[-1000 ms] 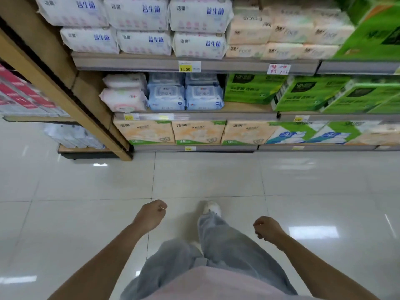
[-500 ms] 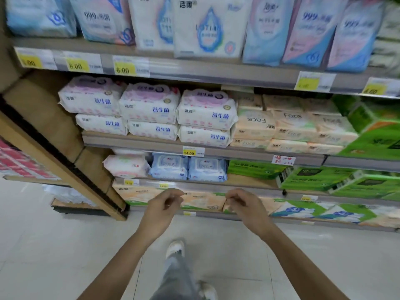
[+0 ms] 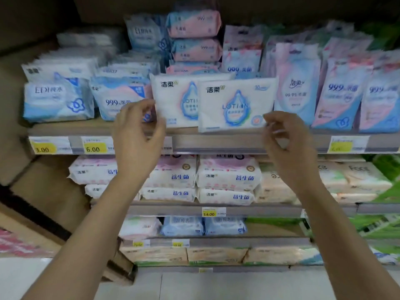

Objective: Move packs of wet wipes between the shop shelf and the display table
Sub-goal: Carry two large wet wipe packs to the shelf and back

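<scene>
Two soft white plastic packs printed "LOTION" (image 3: 236,105) upright at the shelf (image 3: 216,141) front edge, yellow tags reading "6.00" (image 3: 93,148) and "14.00" (image 3: 209,213), left hand (image 3: 136,135) and right hand (image 3: 287,144) raised either side, fingers loosely curled, gripping nothing.

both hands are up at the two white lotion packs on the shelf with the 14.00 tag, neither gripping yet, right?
Wrong shelf. In the head view the two white lotion packs stand on the shelf edged with the 3.00 and 6.00 tags; the 14.00 tag is one shelf lower. The rest holds: left hand and right hand are raised there, fingers open, neither gripping.
</scene>
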The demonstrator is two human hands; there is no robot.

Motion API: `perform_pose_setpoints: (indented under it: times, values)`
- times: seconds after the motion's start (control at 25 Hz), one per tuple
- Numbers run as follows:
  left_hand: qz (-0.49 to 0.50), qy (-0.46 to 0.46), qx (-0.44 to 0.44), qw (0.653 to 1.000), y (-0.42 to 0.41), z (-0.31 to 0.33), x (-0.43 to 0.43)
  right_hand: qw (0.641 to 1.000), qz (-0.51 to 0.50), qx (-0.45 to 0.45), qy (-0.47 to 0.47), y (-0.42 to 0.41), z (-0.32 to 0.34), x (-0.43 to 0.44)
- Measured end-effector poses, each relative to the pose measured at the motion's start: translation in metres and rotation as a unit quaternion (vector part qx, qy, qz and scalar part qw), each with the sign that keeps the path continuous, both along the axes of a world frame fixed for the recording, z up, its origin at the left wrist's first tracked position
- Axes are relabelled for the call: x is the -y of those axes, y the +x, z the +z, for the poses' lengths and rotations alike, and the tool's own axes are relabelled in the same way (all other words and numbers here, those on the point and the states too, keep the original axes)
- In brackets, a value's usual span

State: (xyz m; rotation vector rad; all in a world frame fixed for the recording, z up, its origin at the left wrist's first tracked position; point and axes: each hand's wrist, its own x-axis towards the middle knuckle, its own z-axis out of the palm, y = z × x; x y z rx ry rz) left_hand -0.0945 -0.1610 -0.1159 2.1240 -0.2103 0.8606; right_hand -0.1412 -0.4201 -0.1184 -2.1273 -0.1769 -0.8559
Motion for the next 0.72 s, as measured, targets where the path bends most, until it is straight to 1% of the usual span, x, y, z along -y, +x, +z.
perform_pose_setpoints:
  times: [0.08,0.16,0.24,0.32,0.36,0.44,0.52,0.56,0.64,0.72]
  values:
    - [0.045,0.032,-0.012,0.998,0.021,0.011,0.003,0.994,-0.054,0.047,-0.078,0.026,0.014,0.007]
    - [0.086,0.049,-0.044,0.994,0.033,0.015,0.008,0.982,-0.088,0.057,-0.154,0.048,0.027,0.011]
    - [0.098,0.041,-0.061,0.992,0.039,0.015,0.014,0.967,-0.119,0.035,-0.224,0.065,0.035,0.015]
    - [0.092,0.031,-0.067,0.993,0.041,0.015,0.019,0.960,-0.131,0.001,-0.249,0.071,0.035,0.016]
    - [0.083,0.019,-0.069,0.994,0.041,0.015,0.022,0.961,-0.126,-0.003,-0.246,0.071,0.034,0.017]
    - [0.058,-0.039,-0.074,0.995,0.039,0.015,0.028,0.969,-0.092,0.002,-0.231,0.070,0.036,0.023]
    - [0.038,-0.098,-0.085,0.991,0.040,0.017,0.030,0.980,-0.056,0.012,-0.192,0.068,0.042,0.026]
    - [0.013,-0.131,-0.103,0.986,0.042,0.017,0.029,0.987,-0.043,0.007,-0.157,0.067,0.046,0.026]
    - [-0.067,-0.212,-0.149,0.963,0.046,0.018,0.023,0.998,-0.005,-0.015,-0.066,0.065,0.050,0.025]
    - [-0.138,-0.252,-0.159,0.944,0.047,0.020,0.016,0.999,0.034,-0.026,0.001,0.063,0.051,0.024]
